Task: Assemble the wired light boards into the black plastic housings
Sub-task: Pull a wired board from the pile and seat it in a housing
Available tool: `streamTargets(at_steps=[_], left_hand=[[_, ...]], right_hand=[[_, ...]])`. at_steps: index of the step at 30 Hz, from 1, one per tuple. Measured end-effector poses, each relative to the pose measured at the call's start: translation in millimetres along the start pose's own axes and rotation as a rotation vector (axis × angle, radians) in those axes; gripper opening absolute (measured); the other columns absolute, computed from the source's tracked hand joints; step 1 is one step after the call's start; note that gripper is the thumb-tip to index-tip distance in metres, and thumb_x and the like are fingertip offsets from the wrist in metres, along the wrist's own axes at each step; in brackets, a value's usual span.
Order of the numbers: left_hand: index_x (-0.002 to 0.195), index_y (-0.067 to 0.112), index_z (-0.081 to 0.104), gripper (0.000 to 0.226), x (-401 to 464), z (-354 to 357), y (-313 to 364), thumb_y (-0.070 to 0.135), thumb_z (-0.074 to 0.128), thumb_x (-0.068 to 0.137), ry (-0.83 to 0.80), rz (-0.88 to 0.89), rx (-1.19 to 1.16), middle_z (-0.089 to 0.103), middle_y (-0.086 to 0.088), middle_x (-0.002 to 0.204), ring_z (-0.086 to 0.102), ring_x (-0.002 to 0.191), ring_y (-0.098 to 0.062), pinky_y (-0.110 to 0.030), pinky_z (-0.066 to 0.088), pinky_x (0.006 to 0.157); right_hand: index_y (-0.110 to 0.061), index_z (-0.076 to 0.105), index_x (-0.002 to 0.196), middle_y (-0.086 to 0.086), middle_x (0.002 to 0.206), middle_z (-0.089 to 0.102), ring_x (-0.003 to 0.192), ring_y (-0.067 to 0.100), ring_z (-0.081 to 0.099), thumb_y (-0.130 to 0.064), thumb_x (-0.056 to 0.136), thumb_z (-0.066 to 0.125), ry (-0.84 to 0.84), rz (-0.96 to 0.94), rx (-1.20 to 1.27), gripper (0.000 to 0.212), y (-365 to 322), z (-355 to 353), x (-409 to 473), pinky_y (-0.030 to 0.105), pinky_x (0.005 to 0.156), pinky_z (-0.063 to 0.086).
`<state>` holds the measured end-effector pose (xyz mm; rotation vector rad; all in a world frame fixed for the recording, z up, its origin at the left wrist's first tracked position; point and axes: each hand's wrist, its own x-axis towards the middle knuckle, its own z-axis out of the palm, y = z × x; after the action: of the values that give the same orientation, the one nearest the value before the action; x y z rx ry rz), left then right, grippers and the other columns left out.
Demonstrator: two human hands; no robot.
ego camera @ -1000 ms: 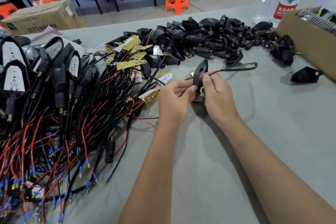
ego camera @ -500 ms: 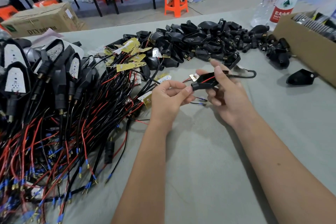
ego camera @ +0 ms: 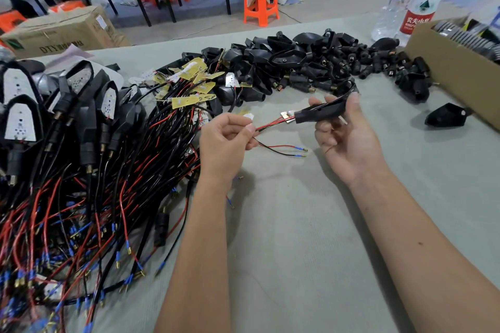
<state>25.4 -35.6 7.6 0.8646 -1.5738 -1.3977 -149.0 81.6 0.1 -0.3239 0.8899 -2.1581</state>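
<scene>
Two hands: we hold both above the table (ego camera: 311, 238), near each other but apart.
Right hand (ego camera: 345, 140): palm up, thumb and forefinger closed on a housing (ego camera: 320, 112); the other fingers curl loosely below it.
Housing: it lies almost level between our thumb and forefinger, its open end pointing to the left hand.
Board (ego camera: 286, 116): only a small pale edge shows at that open end; we cannot tell how deep it sits.
Left hand (ego camera: 226, 143): fingers curled, thumb and forefinger pinching the wires (ego camera: 270, 124).
Wires: red and black, running from the left fingertips to the board; two loose ends with blue sleeves hang below, between the hands.
Beyond the right hand: a heap of empty housings (ego camera: 297, 62).
Left of the left hand: finished lamps (ego camera: 20, 119) and a tangle of wired boards (ego camera: 189, 101).
</scene>
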Motion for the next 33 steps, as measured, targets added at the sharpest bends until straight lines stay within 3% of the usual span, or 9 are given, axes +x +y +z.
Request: streamTargets(at_steps=[6,11,14,18,21,23,26,29,33], left_hand=[[0.086,0.015,0.071,0.016,1.8,-9.8,-0.1,0.002,0.066,0.094,-0.039,0.09,0.272,0.073,-0.006,0.073,0.065,0.056,-0.013,-0.029,0.056,0.061],[0.078,0.026,0.072,0.035,4.3,-22.9,0.3,0.002,0.055,0.094,-0.123,0.067,0.334,0.063,0.006,0.057,0.054,0.053,-0.013,-0.028,0.045,0.055],[0.077,0.028,0.074,0.031,6.4,-35.3,1.8,0.012,0.051,0.089,-0.093,0.092,0.353,0.058,0.005,0.055,0.049,0.053,-0.015,-0.027,0.04,0.055],[0.076,0.03,0.074,0.035,7.6,-52.6,4.3,0.008,0.051,0.091,-0.016,0.101,0.423,0.065,0.008,0.061,0.056,0.054,-0.016,-0.029,0.045,0.056],[0.077,0.029,0.073,0.025,7.8,-56.3,8.0,0.01,0.059,0.088,0.085,0.18,0.651,0.068,0.01,0.068,0.065,0.067,-0.011,-0.031,0.052,0.067],[0.088,0.028,0.075,0.013,7.2,-50.2,11.3,0.016,0.069,0.086,0.108,0.311,0.793,0.068,0.01,0.083,0.062,0.089,-0.018,-0.035,0.052,0.083],[0.106,0.027,0.077,0.023,5.0,-32.6,13.0,0.031,0.079,0.083,-0.036,0.318,0.792,0.068,0.006,0.098,0.056,0.105,-0.022,-0.034,0.046,0.092],[0.109,0.031,0.077,0.04,0.5,-17.7,10.6,0.042,0.088,0.072,-0.248,0.155,0.794,0.072,0.013,0.093,0.062,0.092,-0.005,-0.03,0.05,0.086],[0.097,0.033,0.078,0.027,-0.9,-9.8,9.1,0.036,0.088,0.072,-0.308,0.147,0.806,0.072,0.021,0.079,0.064,0.085,0.001,-0.034,0.055,0.086]], right_hand=[[-0.016,0.063,0.116,0.019,0.121,0.073,0.06,0.017,0.049,-0.03,0.111,0.04,0.052,-0.066,-0.201,0.027,6.5,1.8,-1.8,0.023,0.046,0.031],[-0.026,0.071,0.097,0.006,0.12,0.074,0.082,0.014,0.054,-0.016,0.105,0.052,0.104,-0.135,-0.313,0.022,4.3,3.7,-0.6,0.023,0.056,0.035],[-0.019,0.07,0.107,0.005,0.121,0.074,0.08,0.012,0.054,-0.029,0.104,0.054,0.078,-0.008,-0.074,0.019,-1.3,-1.0,0.7,0.022,0.061,0.038],[-0.011,0.071,0.11,0.006,0.098,0.076,0.068,0.014,0.053,-0.03,0.107,0.049,0.152,0.029,0.155,0.029,-4.7,-6.1,3.8,0.021,0.054,0.037],[-0.003,0.072,0.101,0.013,0.092,0.076,0.064,0.015,0.055,-0.024,0.111,0.043,0.151,-0.004,-0.036,0.037,2.9,-3.7,6.1,0.021,0.05,0.041],[-0.002,0.074,0.095,0.012,0.088,0.073,0.063,0.015,0.054,-0.023,0.11,0.046,0.144,-0.048,-0.253,0.038,8.9,-2.2,6.3,0.021,0.051,0.041],[-0.006,0.077,0.09,0.005,0.076,0.065,0.059,0.013,0.051,-0.022,0.108,0.053,0.113,-0.099,-0.442,0.034,14.1,0.4,4.3,0.021,0.05,0.04],[-0.004,0.072,0.103,0.006,0.076,0.068,0.059,0.013,0.055,-0.011,0.105,0.057,0.09,-0.134,-0.457,0.017,15.6,2.8,1.8,0.021,0.049,0.043],[-0.009,0.053,0.114,0.01,0.08,0.075,0.062,0.018,0.063,-0.005,0.102,0.06,0.07,-0.104,-0.417,0.015,13.2,4.0,-0.4,0.022,0.055,0.048]])
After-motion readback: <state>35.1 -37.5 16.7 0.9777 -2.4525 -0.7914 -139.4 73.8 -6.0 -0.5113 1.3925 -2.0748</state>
